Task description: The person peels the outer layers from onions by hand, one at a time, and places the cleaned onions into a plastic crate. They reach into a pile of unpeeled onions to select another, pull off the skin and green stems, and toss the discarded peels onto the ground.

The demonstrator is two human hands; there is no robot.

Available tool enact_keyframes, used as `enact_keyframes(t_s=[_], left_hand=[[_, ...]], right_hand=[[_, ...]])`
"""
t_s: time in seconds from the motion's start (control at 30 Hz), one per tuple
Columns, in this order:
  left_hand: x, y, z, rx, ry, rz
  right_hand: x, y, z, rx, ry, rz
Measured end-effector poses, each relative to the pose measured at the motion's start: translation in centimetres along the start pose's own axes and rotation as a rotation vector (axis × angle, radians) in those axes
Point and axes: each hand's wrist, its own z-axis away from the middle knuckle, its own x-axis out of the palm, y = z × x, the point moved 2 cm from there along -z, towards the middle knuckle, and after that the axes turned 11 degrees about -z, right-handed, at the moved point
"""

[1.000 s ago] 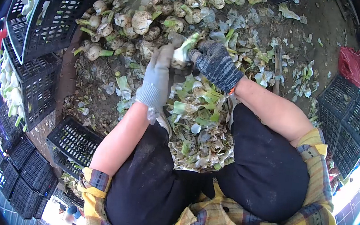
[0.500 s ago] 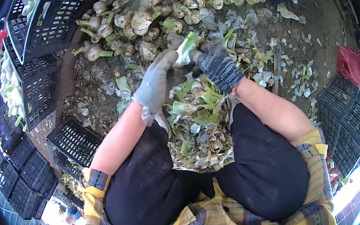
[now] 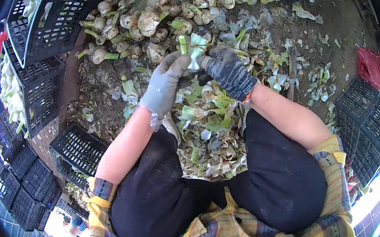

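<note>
My left hand (image 3: 168, 72), in a light grey knitted glove, is closed around a garlic bulb whose cut green stalk (image 3: 183, 44) pokes up above the fingers. The bulb itself is mostly hidden by the glove. My right hand (image 3: 228, 70) wears a dark striped glove. Its fingers are closed at a pale green strip of outer skin (image 3: 196, 50) that stands apart from the stalk. Beyond both hands lies a pile of soil-covered garlic bulbs (image 3: 148, 24). Between my knees is a heap of peelings (image 3: 214, 132).
A black crate (image 3: 69, 8) holding pale stalks leans at upper left, above another filled crate (image 3: 40, 91). A low black crate (image 3: 78, 146) sits by my left elbow. More black crates (image 3: 365, 123) and a red mesh bag (image 3: 371, 70) are at right. Skins litter the ground.
The pale outer skin has come away from the stalk and is now spread to its right. My left hand has shifted slightly left and turned; my right hand has barely moved.
</note>
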Motion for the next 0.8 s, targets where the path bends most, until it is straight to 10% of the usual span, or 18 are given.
enact_keyframes(t_s=[0.1, 0.3, 0.4, 0.47, 0.57, 0.8], left_hand=[[-0.9, -1.1, -1.0, -0.054, -0.195, 0.26], [0.1, 0.2, -0.3, -0.055, -0.111, 0.188], [-0.3, -0.5, -0.9, -0.059, 0.044, 0.079], [-0.2, 0.1, -0.8, 0.018, -0.019, 0.194], [-0.5, 0.4, -0.8, 0.051, -0.05, 0.235], [-1.8, 0.8, -1.2, 0.03, -0.006, 0.476]], right_hand=[[0.3, 0.5, 0.4, 0.315, -0.002, -0.781], [0.4, 1.8, -0.2, -0.241, -0.067, 0.056], [0.6, 2.0, -0.1, -0.213, -0.095, -0.129], [0.5, 0.8, 0.4, 0.254, -0.062, -0.743], [-0.3, 2.0, 0.1, -0.127, -0.013, -0.442], [-2.0, 3.6, -0.7, 0.375, 0.266, -1.288]])
